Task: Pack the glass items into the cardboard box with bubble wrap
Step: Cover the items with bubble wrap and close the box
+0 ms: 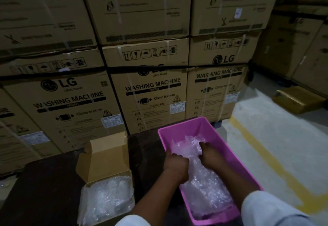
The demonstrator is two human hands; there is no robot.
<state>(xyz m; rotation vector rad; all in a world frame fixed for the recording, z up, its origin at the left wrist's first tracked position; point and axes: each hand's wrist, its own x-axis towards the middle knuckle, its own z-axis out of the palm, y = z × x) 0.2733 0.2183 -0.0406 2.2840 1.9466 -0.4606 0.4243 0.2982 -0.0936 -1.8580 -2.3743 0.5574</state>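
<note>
Both hands, left hand (pixel 175 166) and right hand (pixel 211 156), are clutching bubble wrap (pixel 204 178) inside the pink tub (pixel 179 124); any unseen glass could be slipping out when lifted

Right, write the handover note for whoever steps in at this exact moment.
Left hand: in the pink tub, fingers curled into the bubble wrap in the tub.
Right hand: also in the tub, gripping the same wrap.
Cardboard box: open on the dark table, left of the tub, already lined with bubble wrap.
Glass items: none visible; any would be hidden under the wrap.
Left: lift out what is in the tub, pack it, close the box.
</note>
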